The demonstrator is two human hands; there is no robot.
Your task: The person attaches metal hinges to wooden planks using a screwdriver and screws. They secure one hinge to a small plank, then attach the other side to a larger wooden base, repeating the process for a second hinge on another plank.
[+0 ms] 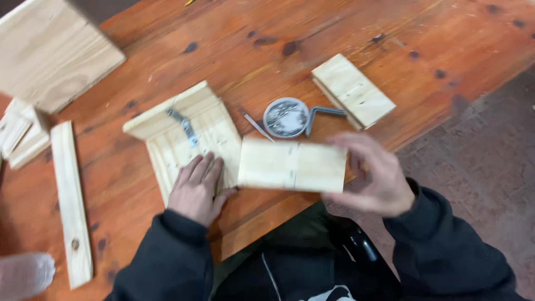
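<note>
My left hand (197, 188) lies flat, fingers together, on a pale wooden assembly (184, 131) of two boards joined at a corner by a small metal bracket (185, 126). My right hand (372, 174) grips the right end of a short pale wood board (292, 165) and holds it level just above the table edge, its left end beside my left hand. Both arms wear dark sleeves.
On the reddish wooden table (251, 44) sit a round tin of screws (285, 117), a metal hook (323, 113), a nail (256, 125), a stacked wood block (353, 90), a long strip (71, 203), a large board (50, 50) and small pieces (22, 134) at left.
</note>
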